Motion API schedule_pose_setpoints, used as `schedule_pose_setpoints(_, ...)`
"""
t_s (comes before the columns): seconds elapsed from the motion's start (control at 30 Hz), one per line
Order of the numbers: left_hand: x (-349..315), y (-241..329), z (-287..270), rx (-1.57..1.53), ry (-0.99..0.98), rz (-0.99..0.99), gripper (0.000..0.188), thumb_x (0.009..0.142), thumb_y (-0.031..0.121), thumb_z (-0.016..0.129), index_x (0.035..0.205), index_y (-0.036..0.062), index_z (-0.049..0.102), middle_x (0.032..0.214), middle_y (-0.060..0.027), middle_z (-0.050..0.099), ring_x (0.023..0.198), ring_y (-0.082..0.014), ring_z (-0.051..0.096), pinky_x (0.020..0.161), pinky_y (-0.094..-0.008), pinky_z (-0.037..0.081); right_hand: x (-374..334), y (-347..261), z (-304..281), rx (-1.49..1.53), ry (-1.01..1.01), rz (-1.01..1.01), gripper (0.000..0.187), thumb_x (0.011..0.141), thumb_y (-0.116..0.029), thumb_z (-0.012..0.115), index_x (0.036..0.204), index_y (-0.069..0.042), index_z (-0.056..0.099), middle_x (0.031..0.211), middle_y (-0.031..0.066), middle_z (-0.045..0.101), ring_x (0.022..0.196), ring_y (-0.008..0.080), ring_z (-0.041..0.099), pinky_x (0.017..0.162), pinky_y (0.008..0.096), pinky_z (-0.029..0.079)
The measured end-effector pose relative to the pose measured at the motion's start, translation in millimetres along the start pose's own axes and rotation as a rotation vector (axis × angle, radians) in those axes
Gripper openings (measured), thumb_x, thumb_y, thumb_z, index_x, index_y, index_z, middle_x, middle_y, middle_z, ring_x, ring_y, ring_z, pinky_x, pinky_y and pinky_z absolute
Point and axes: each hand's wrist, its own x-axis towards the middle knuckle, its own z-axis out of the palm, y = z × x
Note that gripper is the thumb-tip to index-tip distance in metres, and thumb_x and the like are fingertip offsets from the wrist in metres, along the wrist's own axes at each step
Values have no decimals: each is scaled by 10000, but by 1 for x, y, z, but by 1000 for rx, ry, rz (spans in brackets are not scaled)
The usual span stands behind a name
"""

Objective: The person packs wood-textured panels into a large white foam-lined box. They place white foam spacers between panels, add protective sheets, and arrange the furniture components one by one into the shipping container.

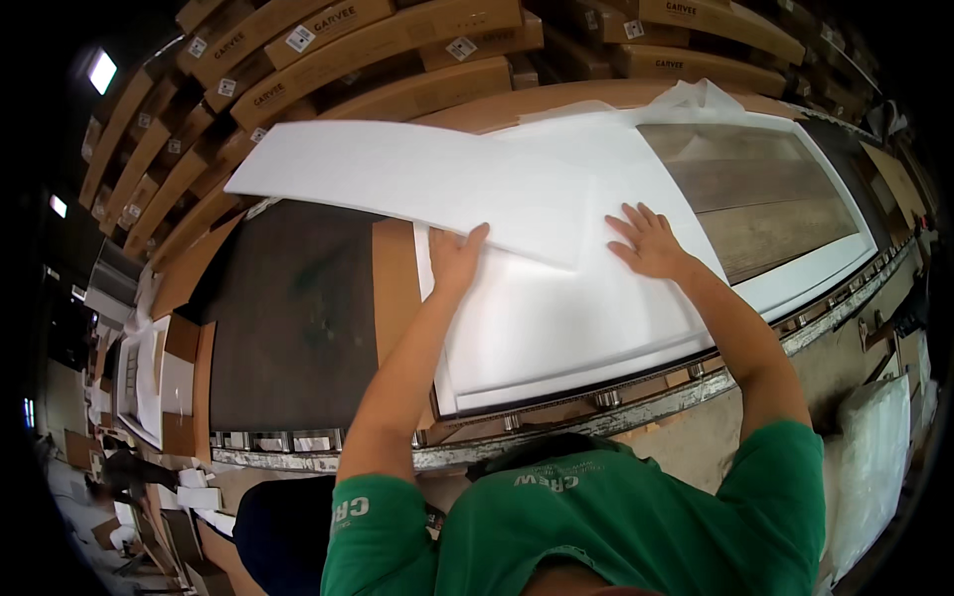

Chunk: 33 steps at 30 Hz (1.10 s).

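A long white foam board (368, 164) lies slanted over the packing, its left end sticking out past the box. My left hand (455, 260) grips its near edge, thumb along the edge and the other fingers mostly hidden beneath. Under the board, a white foam sheet (566, 328) covers the left and middle part of an open flat carton. My right hand (648, 241) rests with fingers spread on white foam, to the right of the board's near corner. Brown wood-grain panels (765, 199) in a white foam frame show at the carton's right.
The carton sits on a roller conveyor (616, 399) with a worn metal rail. A dark flat surface (288, 318) stretches left of it. Stacked brown cartons (388, 50) rise behind. Plastic-wrapped white material (870, 477) stands at right; a foam-lined open box (154, 382) is at left.
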Motion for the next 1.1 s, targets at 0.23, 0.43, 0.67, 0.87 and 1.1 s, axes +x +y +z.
schedule_pose_setpoints(0.23,-4,-3,29,383,15,59,674,728,528,422,1143,-3,408,1255,-191,273,1175,-319,195,967,-413,83,-1,1,9,-19,23,16,498,802,-471,339,1235,-227,308,1305,125,208,1207,331,134,957,463,120)
schedule_pose_setpoints(0.43,2,-6,23,244,72,101,599,722,480,470,1053,-19,480,1210,-170,335,1136,-279,261,943,-392,154,10,-19,-13,-37,-122,118,504,812,-451,318,1251,-208,271,1305,125,207,1192,334,173,952,458,151)
schedule_pose_setpoints(0.67,2,38,1,-1308,-158,-492,256,757,142,520,994,68,457,935,-56,472,852,-185,466,735,-315,397,-57,-41,-43,591,145,232,530,806,-398,411,1174,-20,368,1162,194,403,1043,307,409,852,373,349)
schedule_pose_setpoints(0.87,-71,116,-3,-1267,-350,-422,243,776,158,538,938,-8,463,880,-73,527,798,-194,535,682,-285,443,-111,-100,-75,1655,349,230,503,780,-378,498,1074,20,407,960,111,507,827,163,521,694,260,429)
schedule_pose_setpoints(1.1,-151,194,52,-1311,-487,-385,277,789,262,523,939,38,460,916,-92,487,893,-207,495,673,-265,440,-205,-15,-76,2127,639,386,241,809,-187,498,924,18,447,837,87,523,721,149,538,586,255,445)
